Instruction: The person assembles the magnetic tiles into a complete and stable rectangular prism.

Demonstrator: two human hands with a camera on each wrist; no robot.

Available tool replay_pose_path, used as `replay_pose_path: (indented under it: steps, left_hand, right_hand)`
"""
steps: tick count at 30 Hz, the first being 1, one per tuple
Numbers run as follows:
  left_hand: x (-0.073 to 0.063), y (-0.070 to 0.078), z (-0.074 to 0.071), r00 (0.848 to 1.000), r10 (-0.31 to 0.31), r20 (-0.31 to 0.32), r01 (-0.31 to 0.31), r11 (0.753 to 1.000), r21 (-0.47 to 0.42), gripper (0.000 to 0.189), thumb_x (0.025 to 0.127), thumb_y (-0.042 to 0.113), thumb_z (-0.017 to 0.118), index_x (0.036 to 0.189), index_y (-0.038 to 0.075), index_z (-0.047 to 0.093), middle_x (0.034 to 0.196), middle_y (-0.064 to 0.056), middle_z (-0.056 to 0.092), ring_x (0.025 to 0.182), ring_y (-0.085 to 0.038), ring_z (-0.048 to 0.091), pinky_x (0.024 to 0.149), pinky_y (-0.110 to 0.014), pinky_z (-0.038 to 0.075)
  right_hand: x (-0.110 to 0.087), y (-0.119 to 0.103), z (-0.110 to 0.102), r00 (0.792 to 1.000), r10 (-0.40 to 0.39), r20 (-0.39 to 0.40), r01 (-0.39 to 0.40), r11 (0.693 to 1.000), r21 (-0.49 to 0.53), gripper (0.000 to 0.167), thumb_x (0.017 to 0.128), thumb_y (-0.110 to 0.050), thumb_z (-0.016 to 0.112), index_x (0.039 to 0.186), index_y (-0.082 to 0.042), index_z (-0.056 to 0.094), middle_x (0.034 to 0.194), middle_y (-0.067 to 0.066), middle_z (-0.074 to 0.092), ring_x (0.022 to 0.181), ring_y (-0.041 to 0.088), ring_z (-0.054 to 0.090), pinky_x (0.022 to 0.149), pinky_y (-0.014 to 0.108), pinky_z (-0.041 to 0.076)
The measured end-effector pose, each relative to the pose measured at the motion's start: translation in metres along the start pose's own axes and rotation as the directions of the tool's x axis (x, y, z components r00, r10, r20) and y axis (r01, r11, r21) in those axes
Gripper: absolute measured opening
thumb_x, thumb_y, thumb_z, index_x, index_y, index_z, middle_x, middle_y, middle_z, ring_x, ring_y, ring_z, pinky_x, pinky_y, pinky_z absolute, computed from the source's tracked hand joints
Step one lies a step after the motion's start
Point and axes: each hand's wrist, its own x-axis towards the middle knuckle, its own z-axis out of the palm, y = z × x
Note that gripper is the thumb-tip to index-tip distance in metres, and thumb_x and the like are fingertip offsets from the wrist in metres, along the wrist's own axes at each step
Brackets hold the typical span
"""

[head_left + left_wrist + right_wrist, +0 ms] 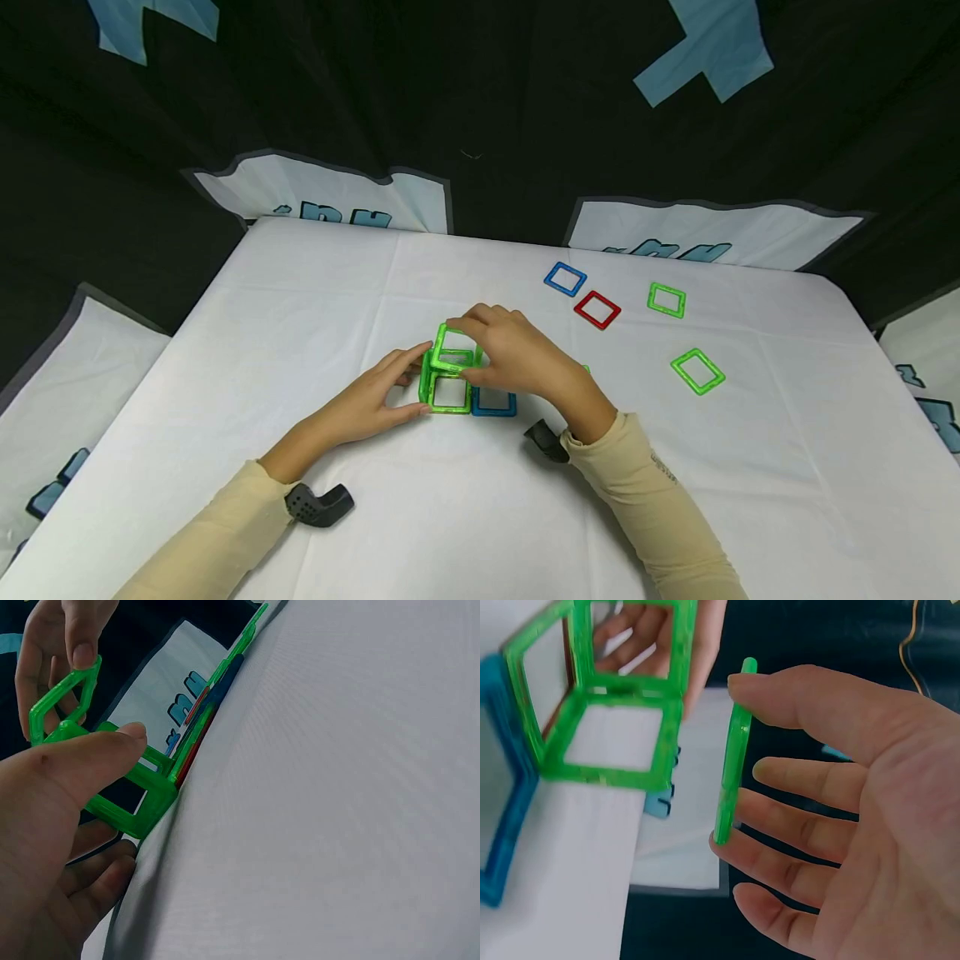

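My right hand (517, 354) pinches a green square magnetic tile (735, 750) between thumb and fingertips. In the right wrist view this tile appears edge-on, apart from a small green tile structure (607, 778). That structure has a flat base with upright square sides. My left hand (363, 404) grips it from the left, and in the left wrist view the thumb lies across its near side (154, 802) with the other fingers behind. A blue square tile (493, 412) lies against the structure's right side, below my right hand.
Loose square tiles lie toward the back right of the white table (787, 467): one blue (572, 269), one red (607, 301) and two green, a farther one (665, 312) and a nearer one (712, 386). A green corner (587, 367) peeks out beside the right wrist. Black cloth (510, 125) hangs behind.
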Motion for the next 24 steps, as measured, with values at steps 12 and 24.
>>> replay_pose_path:
  steps: [12,24]
  left_hand:
    - [-0.001,0.004,-0.002,1.0,-0.022,0.012,0.022,1.0,-0.001,0.078,0.083,0.029,0.067,0.145,0.011,0.022,0.12,-0.005,0.048,0.106,-0.018,0.054,0.09,-0.034,0.046]
    - [-0.001,0.004,-0.002,0.999,-0.041,0.02,0.041,0.999,0.009,0.078,0.083,0.03,0.067,0.145,0.014,0.022,0.122,-0.006,0.047,0.106,-0.02,0.055,0.091,-0.035,0.046]
  right_hand:
    - [0.001,-0.014,0.006,0.995,-0.031,0.1,0.034,0.999,-0.025,0.057,0.078,-0.029,0.071,0.129,-0.014,0.051,0.12,0.006,0.055,0.108,0.02,0.051,0.088,0.038,0.042]
    - [0.004,-0.017,0.009,0.991,-0.028,0.133,0.035,0.998,-0.048,0.059,0.078,-0.03,0.071,0.131,-0.015,0.05,0.12,0.004,0.055,0.108,0.019,0.051,0.09,0.038,0.042]
